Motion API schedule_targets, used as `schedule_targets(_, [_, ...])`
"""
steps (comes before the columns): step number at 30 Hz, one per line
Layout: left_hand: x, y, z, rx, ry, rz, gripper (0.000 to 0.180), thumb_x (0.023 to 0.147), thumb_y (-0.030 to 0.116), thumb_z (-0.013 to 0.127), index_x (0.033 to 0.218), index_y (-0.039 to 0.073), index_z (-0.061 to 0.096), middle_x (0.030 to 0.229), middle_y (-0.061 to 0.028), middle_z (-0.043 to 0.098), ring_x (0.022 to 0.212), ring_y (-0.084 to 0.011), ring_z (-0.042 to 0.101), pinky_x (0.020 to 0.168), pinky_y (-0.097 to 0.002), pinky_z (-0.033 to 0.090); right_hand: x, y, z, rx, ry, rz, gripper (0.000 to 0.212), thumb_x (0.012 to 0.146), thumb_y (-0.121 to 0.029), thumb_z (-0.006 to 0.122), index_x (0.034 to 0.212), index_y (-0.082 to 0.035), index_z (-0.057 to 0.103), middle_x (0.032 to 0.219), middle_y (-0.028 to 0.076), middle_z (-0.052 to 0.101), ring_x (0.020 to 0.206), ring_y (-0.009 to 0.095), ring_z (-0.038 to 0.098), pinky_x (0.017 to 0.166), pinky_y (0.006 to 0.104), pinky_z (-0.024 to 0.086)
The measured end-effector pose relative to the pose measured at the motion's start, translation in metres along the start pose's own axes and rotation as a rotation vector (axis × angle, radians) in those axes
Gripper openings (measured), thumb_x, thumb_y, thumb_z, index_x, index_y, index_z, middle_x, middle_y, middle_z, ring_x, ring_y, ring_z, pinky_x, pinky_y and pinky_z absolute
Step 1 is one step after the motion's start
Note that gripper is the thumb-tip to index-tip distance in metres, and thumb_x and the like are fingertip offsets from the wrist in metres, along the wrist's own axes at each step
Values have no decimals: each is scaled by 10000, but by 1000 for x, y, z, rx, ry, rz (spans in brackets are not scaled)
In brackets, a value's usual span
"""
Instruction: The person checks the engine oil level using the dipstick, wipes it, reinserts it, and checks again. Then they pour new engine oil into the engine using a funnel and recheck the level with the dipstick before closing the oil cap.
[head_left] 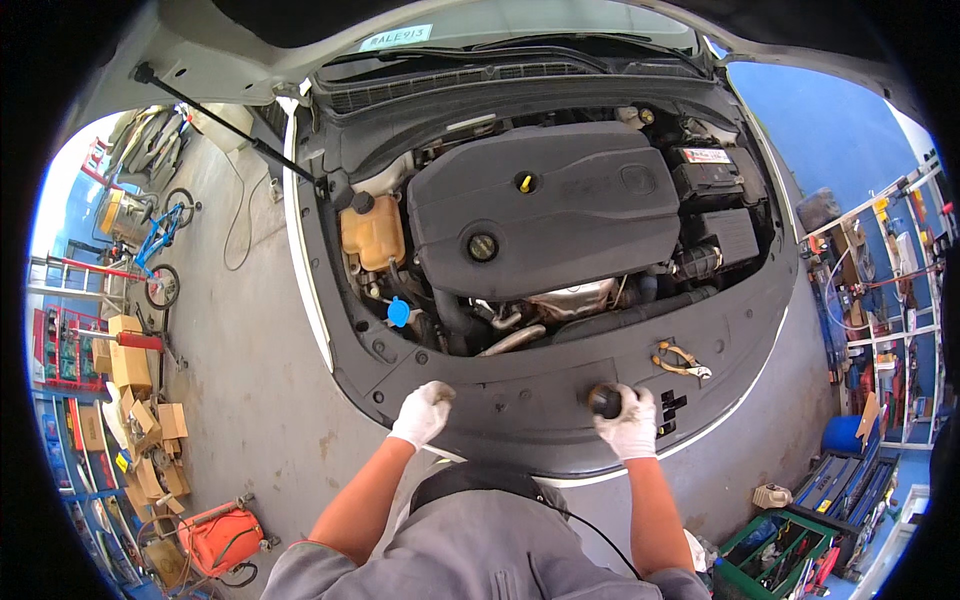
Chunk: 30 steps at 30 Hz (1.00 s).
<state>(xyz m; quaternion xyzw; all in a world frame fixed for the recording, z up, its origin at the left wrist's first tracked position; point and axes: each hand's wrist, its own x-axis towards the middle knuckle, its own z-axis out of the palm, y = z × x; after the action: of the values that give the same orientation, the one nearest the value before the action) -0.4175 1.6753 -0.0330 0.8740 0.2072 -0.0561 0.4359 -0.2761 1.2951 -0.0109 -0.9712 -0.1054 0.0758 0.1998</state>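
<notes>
On the front panel (520,400), right hand (630,420) clasping a dark tool (604,401), its tip hidden

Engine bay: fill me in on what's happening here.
A person in white gloves leans over the open engine bay of a white car, bonnet propped up. The left hand rests on the black front panel. The right hand grips a round black tool handle pressed to that panel. Pliers lie on the panel to the right, untouched. The engine cover is in place.
</notes>
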Motion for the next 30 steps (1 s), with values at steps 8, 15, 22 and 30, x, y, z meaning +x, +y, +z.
schedule_targets(8, [3, 47, 23, 174, -205, 126, 221, 905, 173, 609, 1065, 47, 695, 976, -235, 727, 965, -431, 699, 870, -506, 566, 1, -133, 73, -76, -309, -451, 790, 679, -367, 896, 1380, -165, 592, 1247, 186, 580, 1100, 409, 632, 896, 507, 580])
schedule_targets(15, [16, -11, 6, 46, -9, 35, 211, 905, 171, 629, 1042, 39, 722, 1010, -235, 740, 981, -427, 707, 907, -499, 565, 4, -137, 73, -105, -414, -506, 1022, 704, -450, 904, 1544, -124, 422, 1408, 221, 501, 1191, 428, 604, 976, 510, 551])
schedule_targets(22, [74, -64, -12, 56, 453, 97, 105, 900, 117, 673, 977, 64, 718, 934, -163, 727, 869, -389, 708, 782, -472, 576, 137, -173, 39, 92, -272, -603, 649, 906, -286, 694, 1480, -61, 493, 1257, 264, 632, 1094, 422, 669, 974, 490, 564])
schedule_targets(30, [104, -80, -3, 230, 568, 250, 168, 789, 72, 736, 950, 84, 689, 851, -96, 657, 736, -328, 658, 638, -444, 534, 390, -249, 41, -377, -99, -436, 353, 1045, -227, 504, 1382, -139, 560, 1214, 255, 678, 1087, 443, 689, 963, 514, 559])
